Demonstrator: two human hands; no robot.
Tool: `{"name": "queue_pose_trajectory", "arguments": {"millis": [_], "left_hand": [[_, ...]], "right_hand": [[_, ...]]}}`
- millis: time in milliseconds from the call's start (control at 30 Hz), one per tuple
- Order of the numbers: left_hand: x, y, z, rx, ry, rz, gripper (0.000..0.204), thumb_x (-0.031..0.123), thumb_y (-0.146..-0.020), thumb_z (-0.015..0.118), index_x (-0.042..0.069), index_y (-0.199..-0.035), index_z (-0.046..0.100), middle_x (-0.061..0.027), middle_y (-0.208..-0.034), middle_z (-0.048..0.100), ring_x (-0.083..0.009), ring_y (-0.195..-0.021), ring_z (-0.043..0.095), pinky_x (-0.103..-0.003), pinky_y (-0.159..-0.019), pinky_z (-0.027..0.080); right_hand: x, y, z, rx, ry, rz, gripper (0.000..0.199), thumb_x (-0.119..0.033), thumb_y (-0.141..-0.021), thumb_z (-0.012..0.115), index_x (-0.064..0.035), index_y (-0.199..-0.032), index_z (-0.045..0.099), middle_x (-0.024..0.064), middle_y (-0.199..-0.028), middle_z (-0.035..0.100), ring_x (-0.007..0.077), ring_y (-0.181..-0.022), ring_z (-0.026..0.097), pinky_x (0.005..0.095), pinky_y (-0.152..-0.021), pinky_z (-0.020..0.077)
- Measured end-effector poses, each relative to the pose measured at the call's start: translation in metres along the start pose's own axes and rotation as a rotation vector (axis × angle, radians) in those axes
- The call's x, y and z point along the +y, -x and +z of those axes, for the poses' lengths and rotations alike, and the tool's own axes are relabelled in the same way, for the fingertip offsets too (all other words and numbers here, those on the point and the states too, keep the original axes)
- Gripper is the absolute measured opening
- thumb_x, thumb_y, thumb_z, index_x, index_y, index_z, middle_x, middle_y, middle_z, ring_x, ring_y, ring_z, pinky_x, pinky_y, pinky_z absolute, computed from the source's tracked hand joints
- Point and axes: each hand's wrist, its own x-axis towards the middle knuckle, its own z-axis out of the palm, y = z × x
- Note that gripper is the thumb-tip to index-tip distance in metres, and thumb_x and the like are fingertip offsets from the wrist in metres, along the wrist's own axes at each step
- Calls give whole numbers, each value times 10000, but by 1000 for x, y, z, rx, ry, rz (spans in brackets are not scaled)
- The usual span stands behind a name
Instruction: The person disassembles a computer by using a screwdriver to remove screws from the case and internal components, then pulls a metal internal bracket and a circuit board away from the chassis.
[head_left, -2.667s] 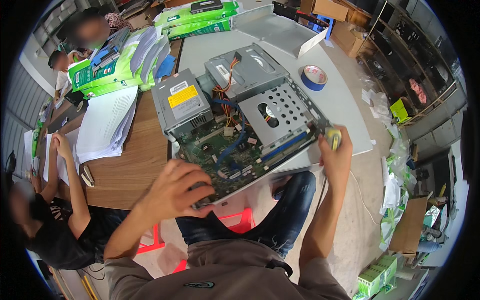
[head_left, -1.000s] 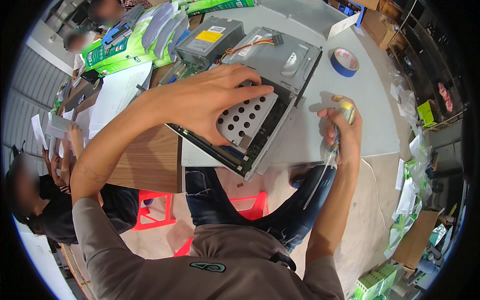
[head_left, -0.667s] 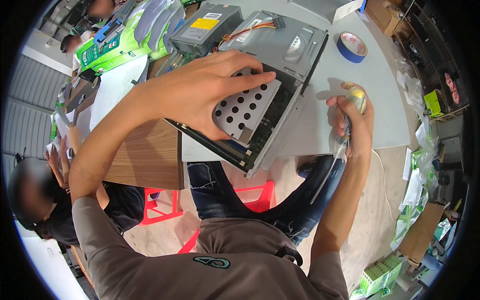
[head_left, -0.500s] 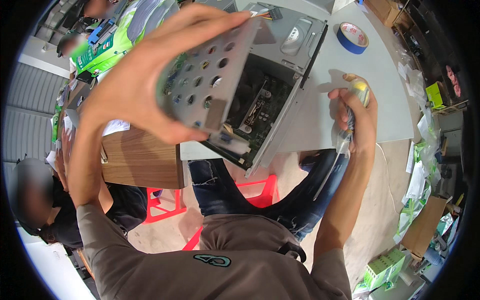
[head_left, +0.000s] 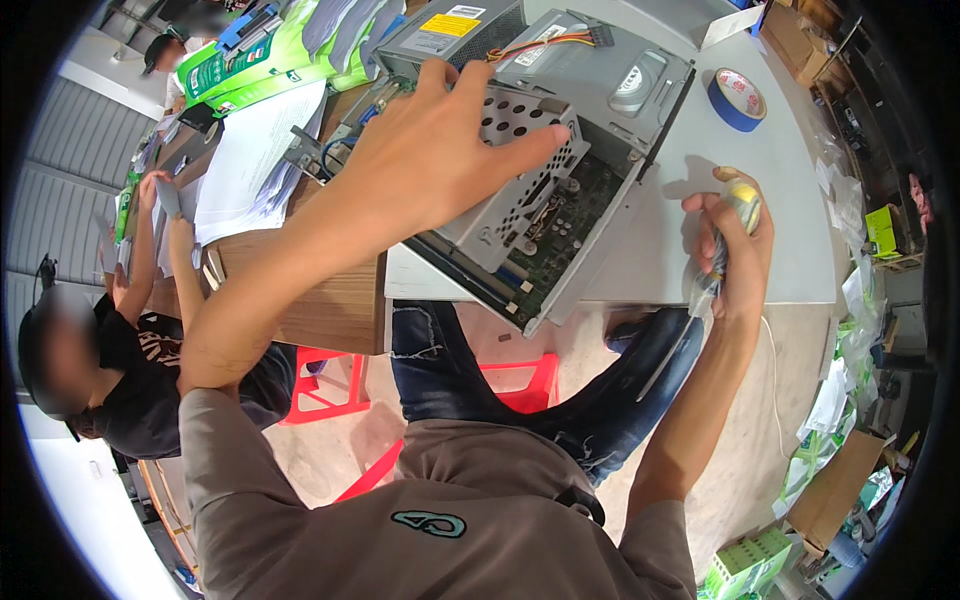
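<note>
An open desktop computer case (head_left: 600, 110) lies on the white table (head_left: 760, 240), its green circuit board (head_left: 560, 240) showing at the near end. My left hand (head_left: 440, 150) grips a perforated grey metal drive cage (head_left: 510, 200) and holds it tilted over the case. My right hand (head_left: 735, 240) is at the table's near edge, closed around a screwdriver with a yellow handle (head_left: 742, 200); its shaft points down past the table edge.
A roll of blue tape (head_left: 738, 98) lies on the table beyond the case. Green packages (head_left: 250, 60) and white papers (head_left: 255, 160) cover the wooden table at left, where another person (head_left: 110, 340) sits. Red stools (head_left: 330, 380) stand below. Boxes and bags line the floor at right.
My left hand lifted the perforated drive cage up out of the case, then brought it back down, tilted over the case. My right hand stayed at the table edge with the screwdriver.
</note>
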Motion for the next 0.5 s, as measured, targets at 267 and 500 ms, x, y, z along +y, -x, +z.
{"name": "queue_pose_trajectory", "arguments": {"millis": [267, 500], "left_hand": [[14, 1, 34, 16, -87, -93, 746, 564, -902, 681, -16, -1348, 535, -251, -1259, 570, -435, -1236, 560, -486, -980, 493], [-7, -5, 60, 272, 151, 168, 786, 514, -894, 740, -54, -1361, 463, -235, -1325, 485, -381, -1233, 535, -439, -1033, 456]], "right_hand": [[4, 3, 0, -16, 10, -17, 385, -73, -860, 596, 20, -1233, 579, 183, -875, 693, 52, -496, 462, 207, -422, 373], [3, 6, 4, 12, 83, -42, 383, -69, -856, 584, 22, -1228, 583, 186, -880, 697, 59, -496, 466, 211, -426, 381]]}}
